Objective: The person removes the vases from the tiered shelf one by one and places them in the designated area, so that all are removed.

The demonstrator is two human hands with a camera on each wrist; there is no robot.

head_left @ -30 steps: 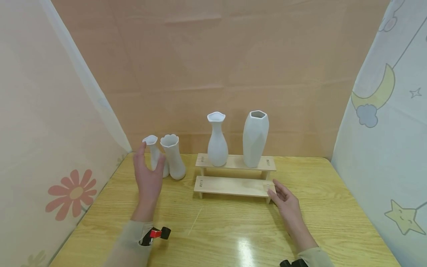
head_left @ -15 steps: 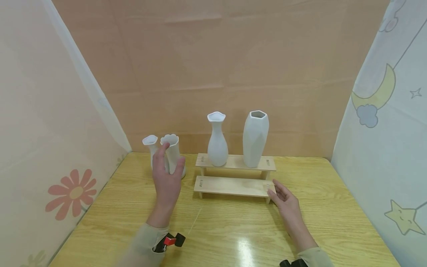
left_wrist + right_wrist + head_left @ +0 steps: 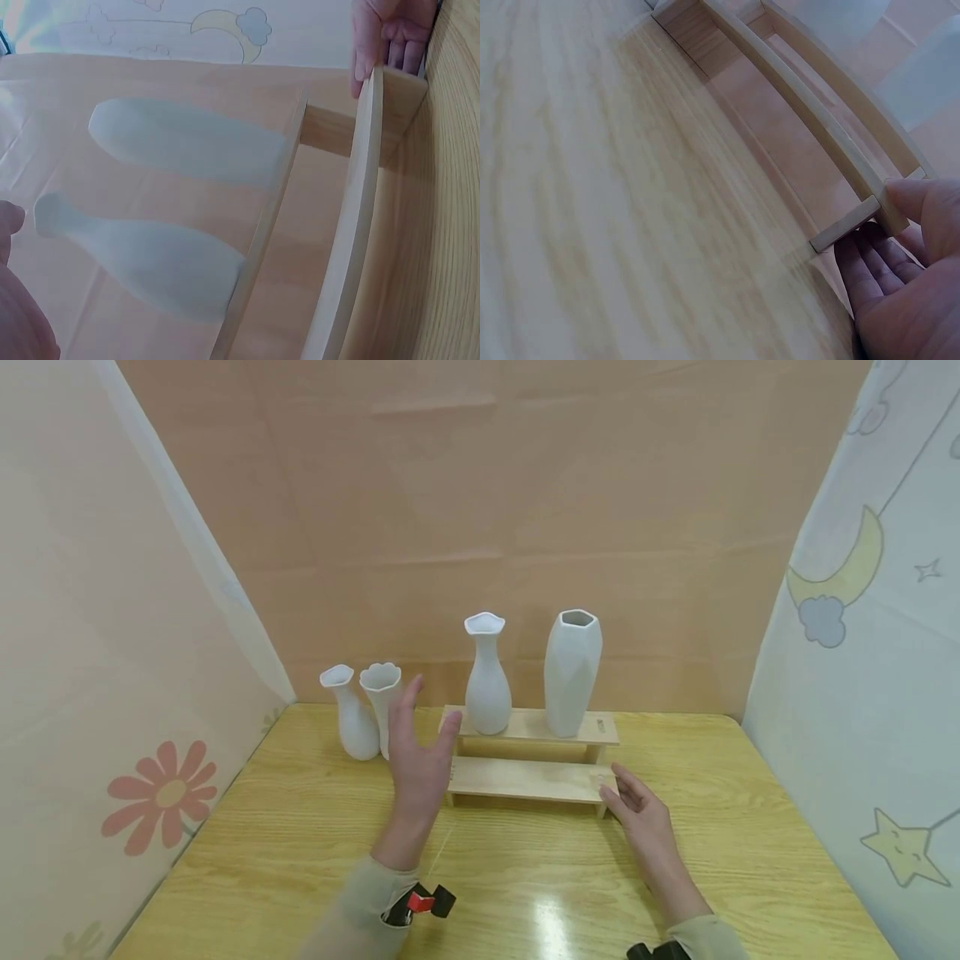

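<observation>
My left hand [image 3: 420,768] is raised with thumb and fingers spread, holding nothing, in front of the left end of a two-tier wooden shelf [image 3: 525,777]. My right hand [image 3: 645,818] grips the right end of its lower tier. The right wrist view shows the thumb [image 3: 911,196] on the board and the fingers beneath its end. On the upper tier stand a wavy-necked white vase [image 3: 487,689] and a faceted white vase [image 3: 573,672]. Left of the shelf, a small narrow-necked vase [image 3: 356,727] and a scalloped-rim vase [image 3: 378,689] stand on the table; my left hand partly hides the latter.
The pale wood-grain table [image 3: 502,877] bears everything. A peach cloth backdrop [image 3: 525,510] hangs behind the shelf. Printed cloths close off both sides, one with a red flower [image 3: 171,795], the other with a yellow moon [image 3: 847,568].
My left hand has moved rightward from in front of the small narrow-necked vase, past the scalloped-rim one, to the shelf's left end. The right hand, shelf and vases have stayed put.
</observation>
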